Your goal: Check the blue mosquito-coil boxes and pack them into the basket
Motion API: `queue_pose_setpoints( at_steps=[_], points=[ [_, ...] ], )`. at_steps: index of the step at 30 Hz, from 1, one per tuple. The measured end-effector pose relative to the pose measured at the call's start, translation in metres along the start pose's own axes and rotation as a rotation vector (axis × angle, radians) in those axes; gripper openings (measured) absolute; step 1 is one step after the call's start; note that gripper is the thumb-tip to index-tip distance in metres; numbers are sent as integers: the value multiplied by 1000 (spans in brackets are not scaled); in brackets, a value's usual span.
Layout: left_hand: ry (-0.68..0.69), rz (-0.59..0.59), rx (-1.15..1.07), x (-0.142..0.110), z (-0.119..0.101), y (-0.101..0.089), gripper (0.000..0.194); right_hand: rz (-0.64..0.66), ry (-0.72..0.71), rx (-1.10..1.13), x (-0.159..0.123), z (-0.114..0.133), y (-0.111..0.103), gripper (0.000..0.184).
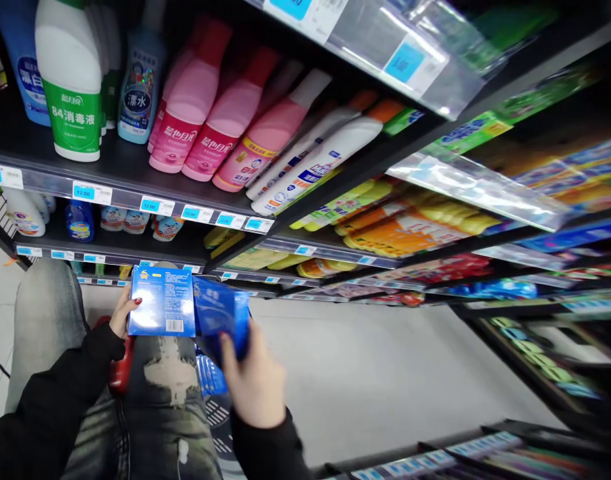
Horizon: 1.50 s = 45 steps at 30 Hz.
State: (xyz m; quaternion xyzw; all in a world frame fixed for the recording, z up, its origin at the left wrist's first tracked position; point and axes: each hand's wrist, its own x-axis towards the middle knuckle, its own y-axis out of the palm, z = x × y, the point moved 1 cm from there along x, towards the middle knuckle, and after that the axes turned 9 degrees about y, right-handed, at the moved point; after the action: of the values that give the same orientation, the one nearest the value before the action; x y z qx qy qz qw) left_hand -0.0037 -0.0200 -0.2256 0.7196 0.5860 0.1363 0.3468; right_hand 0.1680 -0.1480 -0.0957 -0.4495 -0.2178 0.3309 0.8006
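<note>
My left hand [121, 312] grips the left edge of a flat blue box [160, 300], its thumb on the front face. White print and a barcode show on that face. In my right hand [252, 377] is a second blue package [222, 310], somewhat blurred, held between thumb and fingers just right of the box. Whether the two packages touch I cannot tell. Both are above my knees, in front of the lower shelves. Below my right hand, more blue packages [210, 377] show partly beside my leg.
Shelves ahead hold a white-and-green bottle [75, 100], pink bottles [185, 127] and white bottles [320, 160]. Price tags line the shelf edge [185, 212]. Orange packages [410, 230] fill a shelf to the right. A red object [120, 370] lies between my legs. Pale floor [345, 373] stretches right.
</note>
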Motion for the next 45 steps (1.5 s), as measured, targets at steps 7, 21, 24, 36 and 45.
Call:
queue_pose_setpoints(
  at_steps=[7, 21, 24, 36, 45],
  points=[
    [-1, 99, 10, -3, -7, 6, 62, -27, 475, 911, 39, -35, -44, 54],
    [40, 141, -85, 4, 5, -6, 83, 152, 55, 566, 28, 9, 79, 42],
    [50, 191, -89, 4, 5, -5, 83, 65, 15, 493, 29, 10, 79, 59],
    [69, 204, -25, 5, 5, -1, 71, 218, 88, 499, 36, 9, 72, 39],
    [-37, 134, -43, 2, -3, 2, 70, 334, 266, 737, 45, -7, 60, 43]
  ],
)
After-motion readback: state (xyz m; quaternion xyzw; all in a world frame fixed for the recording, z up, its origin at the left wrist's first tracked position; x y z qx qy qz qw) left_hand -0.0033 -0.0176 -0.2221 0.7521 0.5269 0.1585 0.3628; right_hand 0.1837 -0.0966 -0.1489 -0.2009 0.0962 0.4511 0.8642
